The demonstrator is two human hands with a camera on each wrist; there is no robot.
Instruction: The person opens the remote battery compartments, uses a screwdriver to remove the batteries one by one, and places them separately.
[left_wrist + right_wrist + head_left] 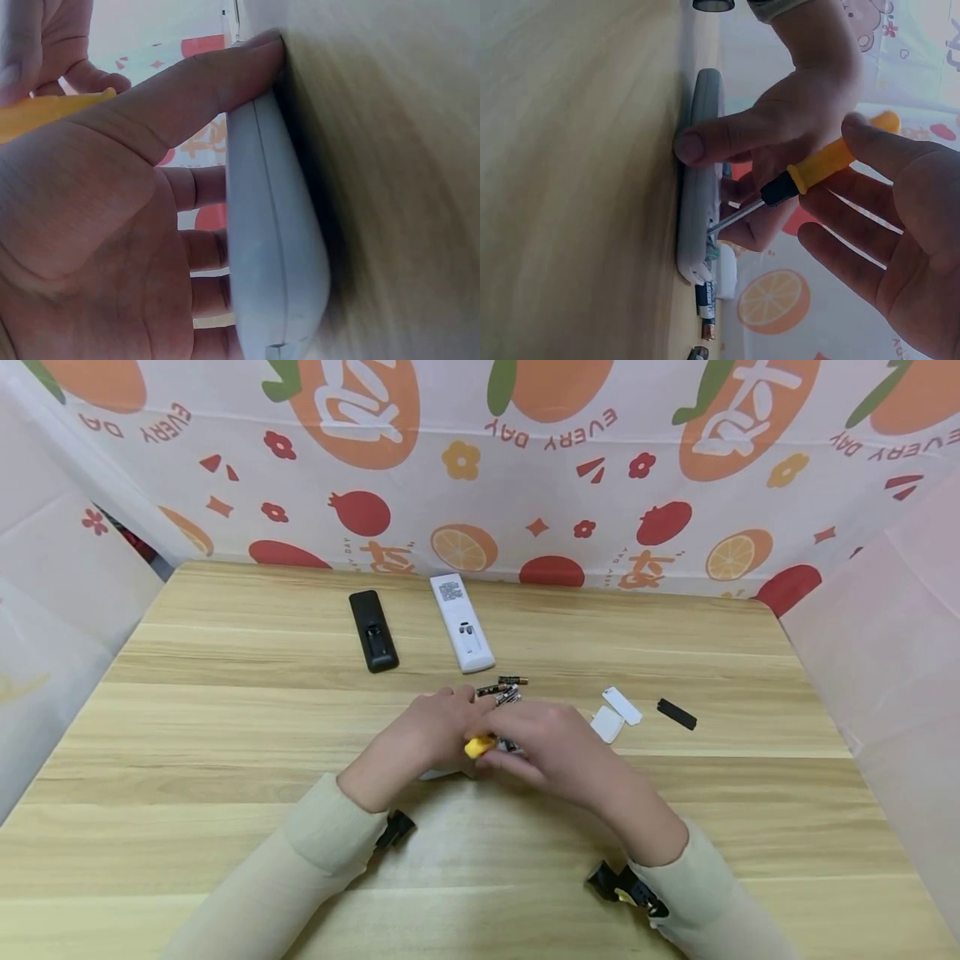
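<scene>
Low over the table, my left hand point(420, 731) grips a whitish remote control point(274, 225), thumb along one edge and fingers on the other side. Most of that remote is covered by the hands in the head view. Between thumb and fingers, my right hand point(566, 747) holds a screwdriver point(825, 165) with a yellow handle and black collar. Its metal tip meets the remote near one end, as the right wrist view shows; what exactly it touches there is too small to tell. Several batteries point(513, 680) lie just beyond the hands.
Farther back lie a black remote point(373, 631) and a long white remote point(461, 622), both with battery compartments uncovered. To the right are two white covers point(622, 705) and a black cover point(677, 713). A fruit-print curtain point(480, 460) hangs behind the wooden table point(225, 710).
</scene>
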